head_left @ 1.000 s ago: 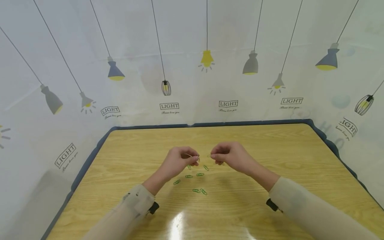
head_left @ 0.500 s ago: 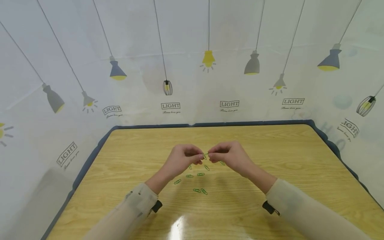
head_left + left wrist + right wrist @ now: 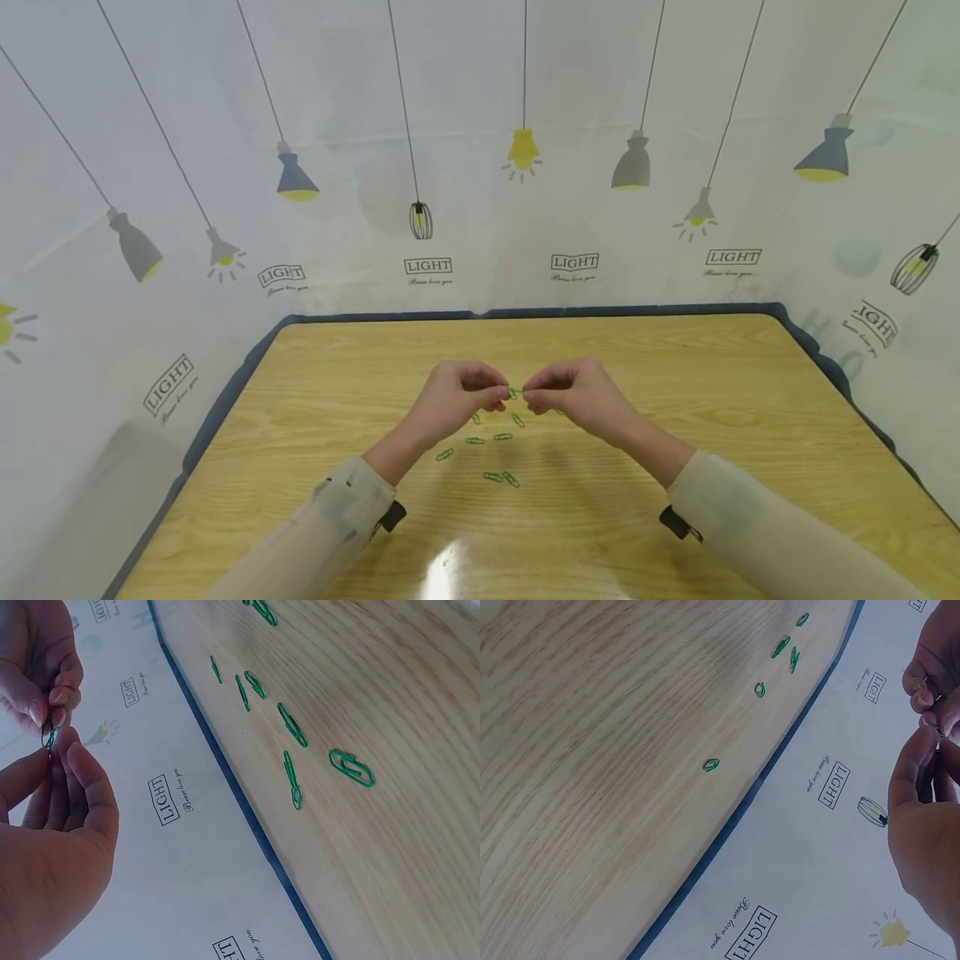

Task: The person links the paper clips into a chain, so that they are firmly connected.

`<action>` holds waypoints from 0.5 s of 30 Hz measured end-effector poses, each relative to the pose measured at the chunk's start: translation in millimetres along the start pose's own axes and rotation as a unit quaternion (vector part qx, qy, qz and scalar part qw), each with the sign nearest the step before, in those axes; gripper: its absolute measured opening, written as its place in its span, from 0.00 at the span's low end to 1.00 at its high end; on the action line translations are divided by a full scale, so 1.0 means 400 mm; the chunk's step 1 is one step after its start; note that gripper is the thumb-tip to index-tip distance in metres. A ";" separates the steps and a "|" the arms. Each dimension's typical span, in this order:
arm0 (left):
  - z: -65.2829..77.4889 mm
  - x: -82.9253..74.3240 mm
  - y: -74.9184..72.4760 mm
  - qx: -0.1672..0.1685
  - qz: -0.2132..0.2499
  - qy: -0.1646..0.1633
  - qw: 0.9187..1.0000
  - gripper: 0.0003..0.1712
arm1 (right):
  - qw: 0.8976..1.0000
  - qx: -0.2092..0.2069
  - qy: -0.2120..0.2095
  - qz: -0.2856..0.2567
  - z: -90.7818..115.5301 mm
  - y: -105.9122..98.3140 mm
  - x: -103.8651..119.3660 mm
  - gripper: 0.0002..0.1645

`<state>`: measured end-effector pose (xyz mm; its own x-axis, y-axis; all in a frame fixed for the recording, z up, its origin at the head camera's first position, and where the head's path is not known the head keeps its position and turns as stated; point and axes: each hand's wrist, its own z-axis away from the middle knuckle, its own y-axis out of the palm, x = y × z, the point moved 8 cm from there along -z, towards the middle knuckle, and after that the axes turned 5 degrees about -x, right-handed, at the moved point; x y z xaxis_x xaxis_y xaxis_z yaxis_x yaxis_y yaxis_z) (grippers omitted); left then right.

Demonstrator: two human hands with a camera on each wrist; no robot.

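Wooden tabletop [image 3: 600, 533] beneath, left hand [image 3: 456, 398] and right hand [image 3: 581, 393] nearly meet, pinching green paper clips [image 3: 513, 392].

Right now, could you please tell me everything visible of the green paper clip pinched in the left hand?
The green paper clip looks like thin bent wire with rounded loops. The left hand pinches one end above the wood-grain table, with the right hand close by. It is partly hidden; any linkage is unclear.
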<state>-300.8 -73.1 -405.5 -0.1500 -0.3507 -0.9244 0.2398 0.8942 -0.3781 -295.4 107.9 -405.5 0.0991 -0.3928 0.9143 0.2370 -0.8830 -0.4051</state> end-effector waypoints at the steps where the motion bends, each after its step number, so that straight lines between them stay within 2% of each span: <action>1: 0.000 0.000 0.000 0.000 0.000 -0.001 1.000 0.07 | 1.000 -0.001 0.001 0.001 0.000 0.000 -0.001 0.09; 15: 0.002 0.000 -0.006 -0.001 0.029 -0.009 1.000 0.07 | 1.000 -0.009 -0.001 0.004 0.006 -0.008 -0.005 0.07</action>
<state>-300.5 -75.6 -404.6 -0.1181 -0.3023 -0.9459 0.2459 0.9140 -0.3228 -294.0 112.3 -406.1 0.1025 -0.3997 0.9109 0.2190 -0.8842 -0.4126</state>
